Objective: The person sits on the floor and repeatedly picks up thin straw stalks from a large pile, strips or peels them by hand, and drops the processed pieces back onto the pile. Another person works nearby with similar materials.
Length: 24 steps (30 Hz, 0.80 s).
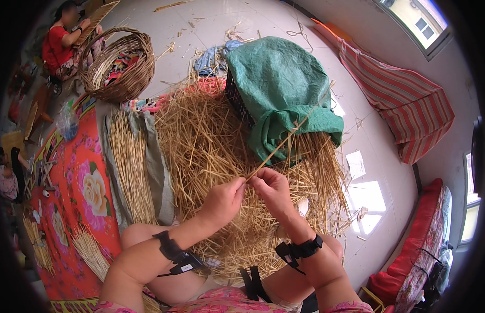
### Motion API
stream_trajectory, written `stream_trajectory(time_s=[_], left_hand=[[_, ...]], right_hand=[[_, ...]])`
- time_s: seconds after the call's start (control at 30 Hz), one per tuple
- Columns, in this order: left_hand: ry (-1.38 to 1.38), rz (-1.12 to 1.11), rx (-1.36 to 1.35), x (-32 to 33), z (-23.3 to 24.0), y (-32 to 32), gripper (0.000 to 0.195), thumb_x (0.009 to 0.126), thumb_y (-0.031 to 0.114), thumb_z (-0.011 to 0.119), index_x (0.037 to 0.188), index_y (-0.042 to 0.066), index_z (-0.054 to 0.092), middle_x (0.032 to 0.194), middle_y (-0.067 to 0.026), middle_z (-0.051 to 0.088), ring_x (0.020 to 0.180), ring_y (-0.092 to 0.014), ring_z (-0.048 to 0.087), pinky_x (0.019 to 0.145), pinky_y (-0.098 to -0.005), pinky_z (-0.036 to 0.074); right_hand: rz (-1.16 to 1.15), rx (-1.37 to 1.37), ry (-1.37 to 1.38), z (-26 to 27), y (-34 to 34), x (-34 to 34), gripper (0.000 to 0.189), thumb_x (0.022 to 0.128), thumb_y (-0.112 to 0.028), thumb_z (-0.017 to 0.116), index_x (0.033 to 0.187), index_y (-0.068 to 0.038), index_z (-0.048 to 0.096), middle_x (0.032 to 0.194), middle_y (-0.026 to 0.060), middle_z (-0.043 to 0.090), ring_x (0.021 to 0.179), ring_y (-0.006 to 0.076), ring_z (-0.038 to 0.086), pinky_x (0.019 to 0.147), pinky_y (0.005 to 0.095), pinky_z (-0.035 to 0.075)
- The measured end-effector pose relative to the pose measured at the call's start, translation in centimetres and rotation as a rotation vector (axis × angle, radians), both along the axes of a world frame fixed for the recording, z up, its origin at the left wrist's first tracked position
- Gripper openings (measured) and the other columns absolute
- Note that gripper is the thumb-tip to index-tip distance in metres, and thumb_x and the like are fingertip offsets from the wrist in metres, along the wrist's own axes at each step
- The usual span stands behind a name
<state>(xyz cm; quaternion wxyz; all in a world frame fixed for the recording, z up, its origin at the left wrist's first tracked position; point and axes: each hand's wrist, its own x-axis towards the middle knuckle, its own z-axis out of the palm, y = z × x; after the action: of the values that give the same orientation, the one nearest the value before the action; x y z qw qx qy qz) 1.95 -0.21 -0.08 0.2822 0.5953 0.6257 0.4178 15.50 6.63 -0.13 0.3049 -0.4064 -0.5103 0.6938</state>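
Observation:
A single long straw stalk (283, 144) slants up and away from my fingertips, with a joint partway along it. My left hand (225, 198) pinches its lower end between thumb and fingers. Right beside it, my right hand (272, 189) also has thumb and forefinger closed on the stalk. Both hands hang over a big heap of loose straw (203, 144). Beyond them a green woven sack (281, 74) lies over a dark plastic crate (238, 98), and a bundle of brown straw (320, 152) spills from the sack's mouth.
Left of the heap, sorted straw (131, 168) lies in a grey sack (165, 195) beside a red floral mat (86, 164). A wicker basket (125, 88) holds colourful cloth. A person in red (58, 47) sits at far left. Striped cloth (406, 105) and a red cushion (408, 242) line the right wall.

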Motion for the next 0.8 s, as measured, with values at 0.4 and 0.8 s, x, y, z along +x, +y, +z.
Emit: stream_trajectory(time_s=[0.4, 0.8], left_hand=[[0.041, -0.028, 0.024, 0.33, -0.5, -0.31, 0.013, 0.087, 0.006, 0.052, 0.098, 0.0, 0.054, 0.066, -0.0151, 0.059, 0.06, -0.03, 0.061, 0.051, -0.0364, 0.045], [0.03, -0.053, -0.029, 0.45, -0.23, -0.52, 0.012, 0.088, 0.006, 0.049, 0.097, -0.001, 0.052, 0.066, -0.016, 0.059, 0.061, -0.031, 0.061, 0.051, -0.0369, 0.045]], right_hand=[[0.006, 0.002, -0.018, -0.74, 0.05, 0.23, 0.007, 0.086, -0.007, 0.055, 0.083, -0.002, 0.06, 0.066, -0.0051, 0.054, 0.054, 0.0006, 0.042, 0.048, 0.0157, 0.032], [0.007, -0.052, 0.039, -0.51, 0.19, 0.42, 0.005, 0.084, -0.005, 0.056, 0.081, -0.002, 0.059, 0.067, -0.0033, 0.056, 0.054, 0.0011, 0.043, 0.048, 0.0159, 0.032]])
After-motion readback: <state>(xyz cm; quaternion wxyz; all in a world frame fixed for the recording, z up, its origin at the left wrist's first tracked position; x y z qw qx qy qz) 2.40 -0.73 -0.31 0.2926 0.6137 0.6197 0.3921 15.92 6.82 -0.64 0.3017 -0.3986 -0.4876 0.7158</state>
